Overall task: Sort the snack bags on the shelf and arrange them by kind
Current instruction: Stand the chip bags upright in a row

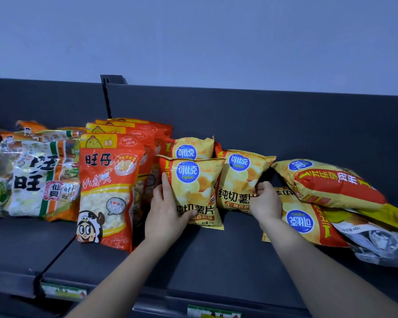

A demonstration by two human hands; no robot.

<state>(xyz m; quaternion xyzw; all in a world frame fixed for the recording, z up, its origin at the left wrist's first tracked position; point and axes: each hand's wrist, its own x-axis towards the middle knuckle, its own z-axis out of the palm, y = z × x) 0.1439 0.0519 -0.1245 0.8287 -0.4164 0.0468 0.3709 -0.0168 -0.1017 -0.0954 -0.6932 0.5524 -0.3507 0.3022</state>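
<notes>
Snack bags: yellow chip bags standing at the middle of the dark shelf, a hand on each of two.
Left hand: grips the front chip bag by its left edge, thumb across the lower front, forefinger straight up the side.
Right hand: fingers curled round the lower right edge of the second chip bag, which leans just right of the front one.
Third chip bag: upright behind the front one.
Toppled chip bags: two larger ones, upside down, stacked just right of the right hand, over a silver bag.
Orange-red bags: upright row just left of the left hand.
White cracker bags: leaning at far left.
Price tags: on the shelf's front lip.
</notes>
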